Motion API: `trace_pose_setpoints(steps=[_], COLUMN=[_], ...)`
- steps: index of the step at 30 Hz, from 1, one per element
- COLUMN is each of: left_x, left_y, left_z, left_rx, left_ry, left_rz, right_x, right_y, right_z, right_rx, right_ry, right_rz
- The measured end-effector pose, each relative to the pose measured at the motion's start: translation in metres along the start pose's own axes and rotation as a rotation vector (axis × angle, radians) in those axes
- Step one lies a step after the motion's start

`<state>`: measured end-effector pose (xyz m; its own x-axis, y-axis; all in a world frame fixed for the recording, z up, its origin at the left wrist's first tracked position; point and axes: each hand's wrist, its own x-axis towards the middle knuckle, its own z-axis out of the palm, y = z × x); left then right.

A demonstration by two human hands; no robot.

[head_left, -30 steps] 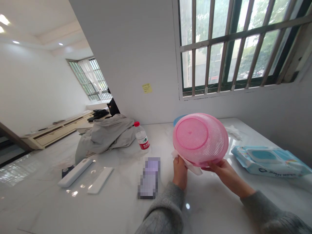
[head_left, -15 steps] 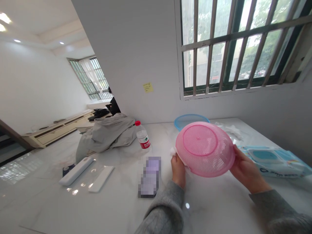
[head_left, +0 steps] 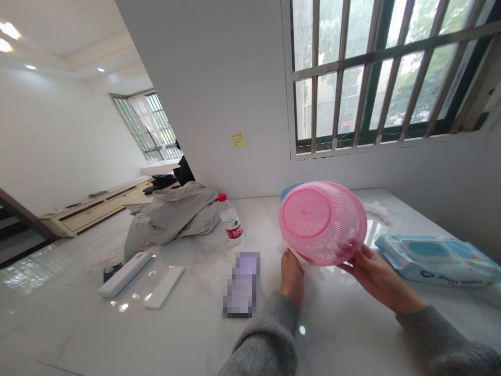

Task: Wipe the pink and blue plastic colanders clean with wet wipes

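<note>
A pink mesh plastic basket (head_left: 344, 219) is held up over the white marble-look tabletop (head_left: 188, 339), its round base turned toward the left and toward me. My left hand (head_left: 292, 277) grips the lower left rim, with a white wipe or tissue (head_left: 299, 256) pressed between hand and basket. My right hand (head_left: 381, 277) is closed on the lower right edge, some of its fingers hidden behind the mesh. Behind the basket shows a sliver of a blue basket (head_left: 288, 191). To the right lies a pale blue pack of wipes (head_left: 434, 258).
A bottle with a red cap (head_left: 230, 216) stands near a heap of grey cloth (head_left: 183, 211). A blurred-out purple phone-like object (head_left: 241, 284) and white elongated items (head_left: 125, 274) lie to the left. Crumpled white tissue (head_left: 378, 211) lies at the back right. A barred window (head_left: 364, 78) is above.
The pink basket has tilted and turned, its base swinging left and its far side rising. It covers more of the blue basket. My right hand has shifted left along the rim.
</note>
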<state>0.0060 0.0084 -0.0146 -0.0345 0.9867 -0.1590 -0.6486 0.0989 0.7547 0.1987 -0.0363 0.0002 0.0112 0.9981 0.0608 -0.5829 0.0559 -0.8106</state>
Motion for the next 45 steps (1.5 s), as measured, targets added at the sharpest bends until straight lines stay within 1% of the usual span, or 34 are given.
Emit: trace_pose_setpoints(steps=[4,7,9,11,13,16,18,20,23,27,30,34,37,39,41,45], left_x=[-0.001,0.002,0.004,0.006,0.006,0.006,0.008,0.01,0.012,0.008,0.003,0.001,0.004,0.006,0.009,0.012], left_y=[-0.003,-0.002,0.0,0.001,0.002,0.001,0.0,-0.001,-0.001,-0.003,-0.003,-0.002,0.001,0.002,0.003,0.005], left_z=[0.0,-0.002,-0.003,-0.005,-0.005,-0.007,-0.009,-0.011,-0.012,-0.007,-0.002,0.0,-0.003,-0.005,-0.007,-0.009], left_rx=[0.026,0.031,0.038,0.069,0.119,0.19,0.209,0.202,0.163,0.12,0.099,0.062,0.085,0.088,0.085,0.103], left_ry=[-0.092,-0.1,-0.082,-0.073,-0.093,-0.123,-0.106,-0.082,-0.079,-0.155,-0.2,-0.165,-0.131,-0.115,-0.119,-0.106], left_rz=[-0.003,0.027,0.052,0.094,0.134,0.163,0.164,0.159,0.143,0.08,0.031,0.007,0.026,0.036,0.03,0.013], right_x=[-0.005,-0.008,-0.008,-0.007,-0.002,0.006,0.011,0.015,0.016,0.015,0.014,0.011,0.008,0.007,0.007,0.01], right_y=[0.004,-0.001,-0.009,-0.019,-0.028,-0.033,-0.03,-0.026,-0.022,-0.023,-0.021,-0.017,-0.015,-0.015,-0.016,-0.019], right_z=[0.006,0.01,0.01,0.007,0.001,-0.011,-0.016,-0.018,-0.016,-0.016,-0.014,-0.004,0.007,0.01,0.008,-0.004], right_rx=[-0.116,-0.159,-0.1,0.009,0.088,0.103,0.067,0.046,0.083,0.119,0.123,0.085,0.069,0.067,0.068,0.057], right_ry=[-0.087,-0.095,-0.024,0.116,0.252,0.379,0.432,0.44,0.445,0.485,0.484,0.433,0.364,0.348,0.359,0.405], right_rz=[0.027,0.036,0.016,-0.027,-0.052,-0.057,-0.122,-0.168,-0.173,-0.225,-0.258,-0.263,-0.255,-0.262,-0.249,-0.217])
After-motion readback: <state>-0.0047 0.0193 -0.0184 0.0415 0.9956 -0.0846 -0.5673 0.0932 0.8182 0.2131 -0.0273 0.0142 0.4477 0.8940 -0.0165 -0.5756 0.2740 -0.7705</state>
